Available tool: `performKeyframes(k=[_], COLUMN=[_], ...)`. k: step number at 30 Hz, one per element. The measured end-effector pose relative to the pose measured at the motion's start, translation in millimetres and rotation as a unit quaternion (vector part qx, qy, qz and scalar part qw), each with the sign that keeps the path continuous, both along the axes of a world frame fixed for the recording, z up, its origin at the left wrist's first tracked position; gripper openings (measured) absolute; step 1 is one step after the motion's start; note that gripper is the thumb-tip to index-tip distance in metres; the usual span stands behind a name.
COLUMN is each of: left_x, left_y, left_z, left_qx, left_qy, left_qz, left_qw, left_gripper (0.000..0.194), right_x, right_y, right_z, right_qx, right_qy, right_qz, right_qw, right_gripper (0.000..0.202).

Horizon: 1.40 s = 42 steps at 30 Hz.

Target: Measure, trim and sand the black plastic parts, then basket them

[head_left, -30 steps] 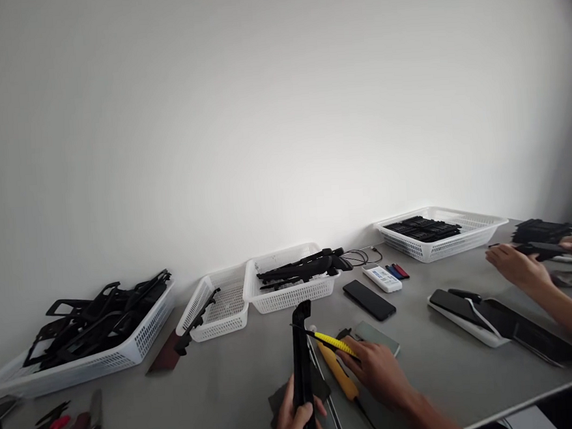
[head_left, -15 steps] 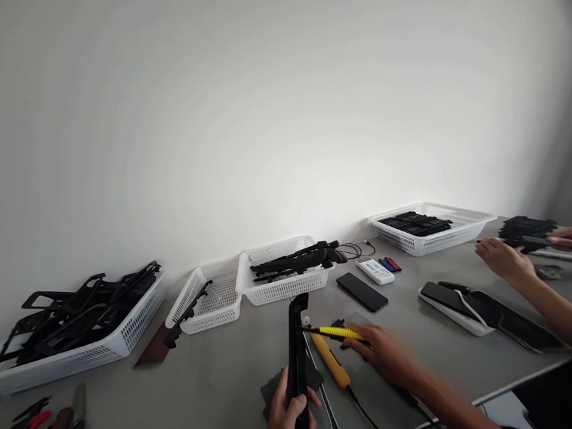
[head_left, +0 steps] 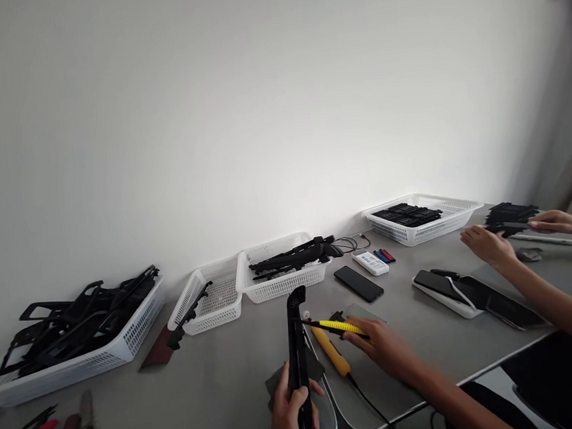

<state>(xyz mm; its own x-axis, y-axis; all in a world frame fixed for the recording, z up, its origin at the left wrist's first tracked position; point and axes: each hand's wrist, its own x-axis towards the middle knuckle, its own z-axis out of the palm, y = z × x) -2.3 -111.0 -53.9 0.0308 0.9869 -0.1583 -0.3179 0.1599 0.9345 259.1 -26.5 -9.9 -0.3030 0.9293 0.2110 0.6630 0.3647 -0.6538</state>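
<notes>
My left hand is wrapped round the lower part of a long black plastic part, which stands nearly upright at the bottom centre. My right hand holds a yellow-handled tool from the right; its dark tip meets the upper part of the black piece, though the exact contact is too small to tell. Beneath that tool an orange corded tool lies on the table. Part of a dark grey cloth or pad shows behind my left hand.
White baskets with black parts stand at the left, centre and right back. A phone and a white box lie right of centre. Another person's hands work at the far right. Knives lie front left.
The view has shifted slightly, so the right-hand side of the table appears a little higher and further left. Both my hands keep their holds on the black part and the yellow-handled tool.
</notes>
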Motion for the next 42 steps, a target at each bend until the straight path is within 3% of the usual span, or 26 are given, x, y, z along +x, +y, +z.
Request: performKeyframes(k=[3,7,10,13,17,23,26,29,34,38,42], left_x=[1.0,2.4,4.2,5.8,4.9,1.3,4.1,7.6,6.2,2.9,4.4], left_y=[-3.1,-7.7,-10.6,-12.0,-10.7,-4.2,-7.0,-12.1,-15.3,-13.2,-11.0], left_z=[7.4,21.4,30.9,36.3,32.0,11.9,15.6,28.5,43.0,37.9,26.0], left_qx=[-0.006,-0.013,-0.005,-0.001,-0.006,0.019,0.012,-0.001,0.007,0.019,-0.004], left_qy=[0.011,0.036,0.046,0.051,0.045,0.031,0.035,0.031,0.061,0.054,0.010], left_qz=[-0.019,-0.027,-0.019,-0.013,-0.012,0.008,0.009,0.000,-0.027,-0.045,-0.028], left_qw=[1.000,0.999,0.999,0.999,0.999,0.999,0.999,1.000,0.998,0.997,1.000], left_gripper=[0.090,0.086,0.083,0.081,0.081,0.082,0.078,0.069,0.055,0.058,0.071], right_x=[3.6,12.4,18.0,18.6,12.6,5.3,1.8,-0.5,-0.8,-7.9,-22.8], right_y=[-4.9,-5.8,-11.1,-23.0,-30.3,-16.9,-25.8,-39.9,-47.0,-37.7,-26.1], right_z=[-8.5,-16.4,-10.7,-0.2,2.3,-9.1,-9.6,-10.5,-19.4,-22.5,-14.2], right_qx=[-0.021,-0.018,-0.014,-0.020,-0.005,0.004,-0.007,-0.016,0.016,0.026,0.012], right_qy=[0.005,-0.021,-0.007,0.030,0.011,0.016,0.025,-0.003,-0.029,-0.054,-0.096], right_qz=[0.024,-0.030,-0.062,-0.029,0.018,-0.042,0.002,0.035,-0.015,-0.045,-0.071], right_qw=[0.999,0.999,0.998,0.999,1.000,0.999,1.000,0.999,0.999,0.997,0.993], right_gripper=[0.042,0.044,0.047,0.051,0.047,0.051,0.051,0.049,0.051,0.048,0.042])
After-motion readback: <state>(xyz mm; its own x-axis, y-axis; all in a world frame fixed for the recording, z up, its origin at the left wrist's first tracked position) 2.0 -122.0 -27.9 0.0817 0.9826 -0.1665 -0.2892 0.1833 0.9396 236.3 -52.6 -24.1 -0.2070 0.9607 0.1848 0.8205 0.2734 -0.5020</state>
